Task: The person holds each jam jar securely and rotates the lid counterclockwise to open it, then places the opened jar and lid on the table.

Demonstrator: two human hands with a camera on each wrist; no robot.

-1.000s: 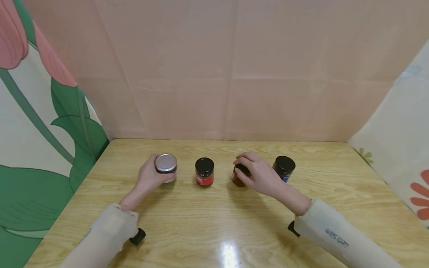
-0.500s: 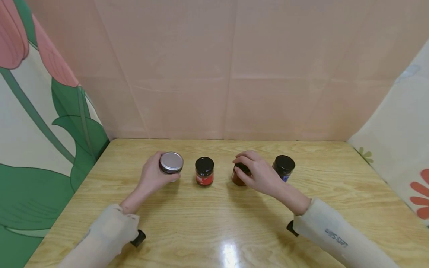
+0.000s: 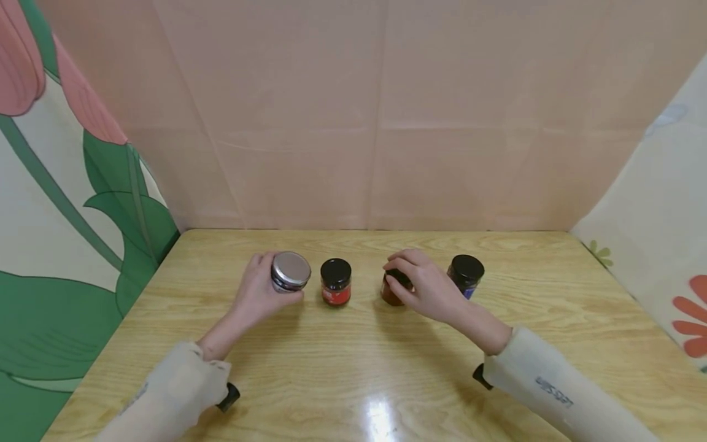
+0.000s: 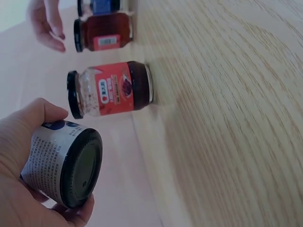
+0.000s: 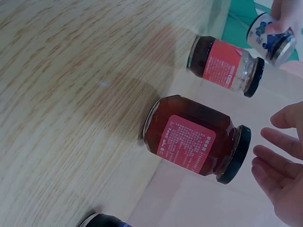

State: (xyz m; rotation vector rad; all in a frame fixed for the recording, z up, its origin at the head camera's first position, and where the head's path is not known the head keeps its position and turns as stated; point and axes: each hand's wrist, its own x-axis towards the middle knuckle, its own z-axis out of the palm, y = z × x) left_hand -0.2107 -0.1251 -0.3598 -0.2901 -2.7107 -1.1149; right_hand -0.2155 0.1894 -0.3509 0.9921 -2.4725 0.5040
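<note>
- The left hand point(image 3: 256, 293) grips a short round glass jar with a silver lid and white label point(image 3: 290, 271), raised and tilted above the pale wood-grain table point(image 3: 309, 368); a slackening hold on its smooth side could drop it.
- The upright clear glass jar with a black lid and red label point(image 3: 336, 290) stands near that raised jar; swinging sideways too low could topple it.
- The right hand point(image 3: 429, 287) holds nothing, its fingers apart from the standing dark-red faceted glass jar with a black lid point(image 5: 187, 135); closing off-centre could tip it.
- Pulling back carelessly could brush the black-lidded glass jar with a blue label point(image 3: 466, 270).
</note>
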